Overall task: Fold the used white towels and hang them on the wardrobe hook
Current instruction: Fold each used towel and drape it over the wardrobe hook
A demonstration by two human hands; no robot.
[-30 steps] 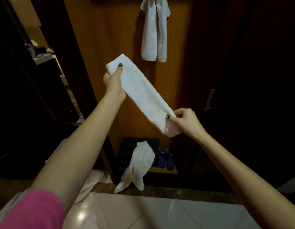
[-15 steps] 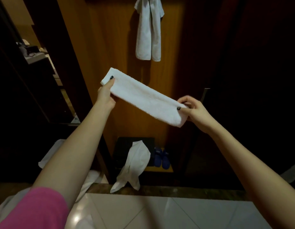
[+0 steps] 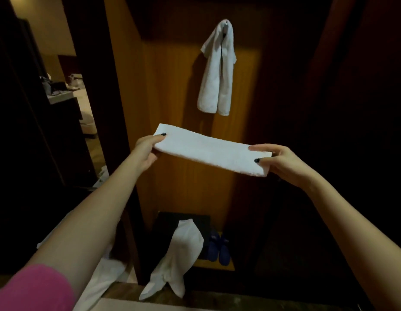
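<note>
White and folded into a long strip, the towel (image 3: 212,154) lay crosswise in front of us, our left hand (image 3: 145,153) pinching its higher left end and our right hand (image 3: 282,162) its lower right end, with the wardrobe hook (image 3: 226,23) well above its middle, bearing a second towel (image 3: 217,72).

You wear a short pink sleeve (image 3: 31,288) on your left arm. Your arms are bare down to the hands. The thumbnail (image 3: 163,134) on your left hand (image 3: 145,153) and the one on your right hand (image 3: 282,163) are painted dark.
</note>
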